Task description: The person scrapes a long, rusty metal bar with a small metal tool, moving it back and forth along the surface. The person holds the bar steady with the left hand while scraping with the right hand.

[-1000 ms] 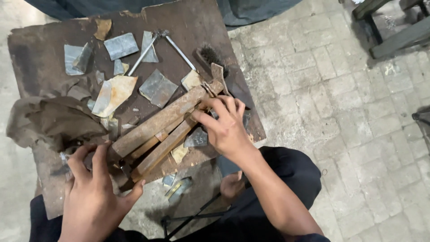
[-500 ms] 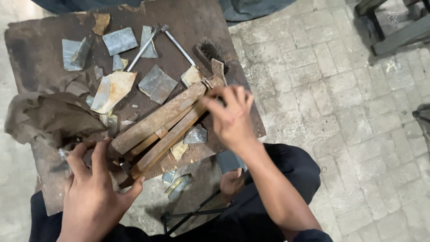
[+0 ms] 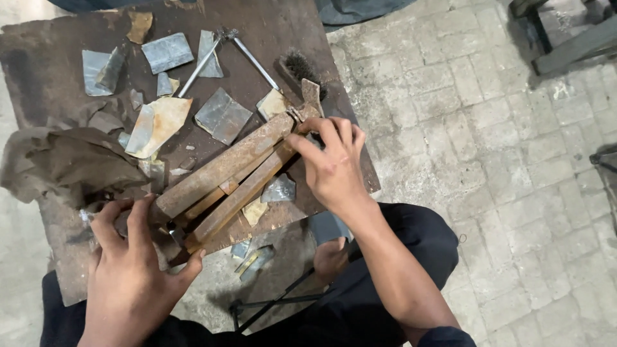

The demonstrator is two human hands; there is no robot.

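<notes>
On the low, rust-brown work board (image 3: 58, 77) a bundle of rusty metal bars (image 3: 225, 177) lies slantwise, its near end low on the left and its far end up by the middle. The left hand (image 3: 132, 276) sits at that near end, fingers spread and curled loosely over the bar ends, thumb out to the side. The right hand (image 3: 331, 170) rests at the far end, fingertips bent and pressing against the tips of the bars, not wrapped round them. A crumpled brown cloth (image 3: 64, 164) lies just beside the left hand. Grey sheet-metal scraps (image 3: 222, 115) are scattered beyond the bars, with a thin metal rod (image 3: 256, 62) and a small wire brush (image 3: 301, 66) near the board's far edge.
</notes>
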